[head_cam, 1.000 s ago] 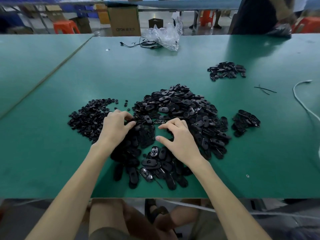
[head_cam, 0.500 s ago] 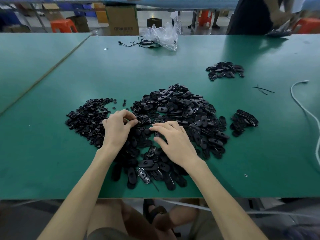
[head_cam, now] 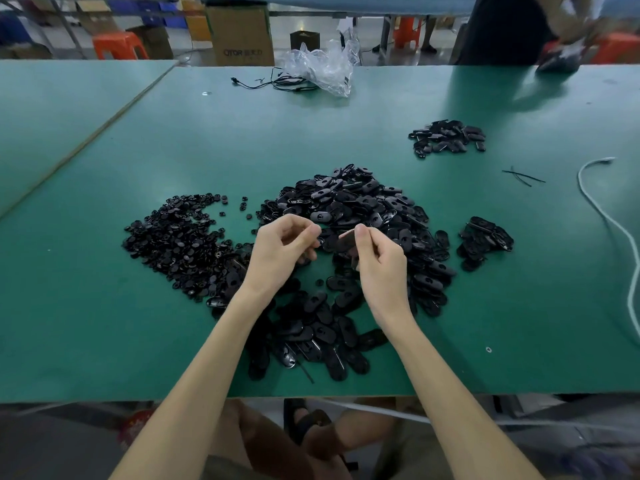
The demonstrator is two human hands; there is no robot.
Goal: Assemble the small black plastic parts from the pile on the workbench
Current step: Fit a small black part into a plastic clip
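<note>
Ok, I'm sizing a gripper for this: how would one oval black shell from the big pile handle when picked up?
Probably stiff: the oval shell pinched in the right hand shows no bend. Likely light, as fingertips alone hold it. Shells in the big pile look glossy, so perhaps slippery; flat, so it should slide, not roll.

Small heap (head_cam: 180, 237) L of big pile (head_cam: 349, 199) (on bench (head_cam: 104, 323)).

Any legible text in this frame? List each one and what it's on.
"QTOR": printed on the cardboard box behind the workbench; the characters after it are too blurred to read.
Dark mark on the clear plastic bag: too small to read.
Black parts: no readable marking.
</note>
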